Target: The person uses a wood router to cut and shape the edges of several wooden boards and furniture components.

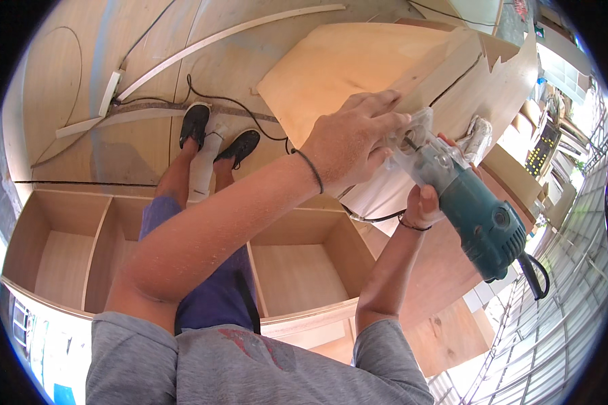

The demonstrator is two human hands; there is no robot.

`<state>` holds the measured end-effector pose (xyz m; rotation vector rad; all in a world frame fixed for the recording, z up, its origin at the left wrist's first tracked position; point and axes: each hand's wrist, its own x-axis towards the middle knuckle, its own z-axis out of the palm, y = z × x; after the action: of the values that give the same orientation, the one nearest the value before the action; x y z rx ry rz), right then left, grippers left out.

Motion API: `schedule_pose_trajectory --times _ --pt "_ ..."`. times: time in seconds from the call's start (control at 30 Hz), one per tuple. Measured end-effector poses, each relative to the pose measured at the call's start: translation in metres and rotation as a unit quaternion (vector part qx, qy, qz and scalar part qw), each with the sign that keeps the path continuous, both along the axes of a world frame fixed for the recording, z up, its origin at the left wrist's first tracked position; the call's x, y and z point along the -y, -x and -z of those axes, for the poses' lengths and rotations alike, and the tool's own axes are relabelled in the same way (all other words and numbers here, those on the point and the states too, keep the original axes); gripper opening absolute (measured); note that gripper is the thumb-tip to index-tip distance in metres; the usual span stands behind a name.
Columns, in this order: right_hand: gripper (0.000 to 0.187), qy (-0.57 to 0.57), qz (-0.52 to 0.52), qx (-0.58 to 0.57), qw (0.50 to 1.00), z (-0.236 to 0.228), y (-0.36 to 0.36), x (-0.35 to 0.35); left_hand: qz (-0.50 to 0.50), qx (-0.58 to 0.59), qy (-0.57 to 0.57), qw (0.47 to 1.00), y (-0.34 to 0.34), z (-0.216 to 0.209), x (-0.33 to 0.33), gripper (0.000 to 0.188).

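A teal trim router (483, 223) with a clear plastic base lies tilted in the air, its base toward the upper left and its cord end toward the lower right. My right hand (427, 201) wraps around the router's body from below; part of its fingers is hidden behind the tool. At the clear base (419, 135), my left hand (358, 138) grips the edge, with fingers along the far side and thumb nearer me. The bit area shows dimly through the plastic. Fine wood dust coats my left hand and forearm.
A wooden cabinet frame (297, 270) with open compartments lies beneath my arms. Beyond stand a plywood panel (344, 61) and a jagged-edged board (513, 74). A crumpled whitish thing (478, 131) rests near the router. Black cable (250, 118) crosses the floor; wire mesh (554, 317) stands right.
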<state>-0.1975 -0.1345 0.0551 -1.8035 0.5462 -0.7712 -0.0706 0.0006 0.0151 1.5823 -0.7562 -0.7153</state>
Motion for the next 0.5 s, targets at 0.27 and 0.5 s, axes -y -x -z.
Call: schedule_pose_trajectory --times 0.27,0.5 --pt "0.094 -0.007 -0.002 -0.001 1.000 0.000 -0.008 0.012 0.000 0.011 -0.024 1.000 -0.006 -0.002 0.012 0.048" --pt "0.093 -0.028 0.004 0.003 1.000 0.000 -0.012 0.023 -0.002 0.013 -0.021 1.000 -0.011 -0.001 0.023 0.049"
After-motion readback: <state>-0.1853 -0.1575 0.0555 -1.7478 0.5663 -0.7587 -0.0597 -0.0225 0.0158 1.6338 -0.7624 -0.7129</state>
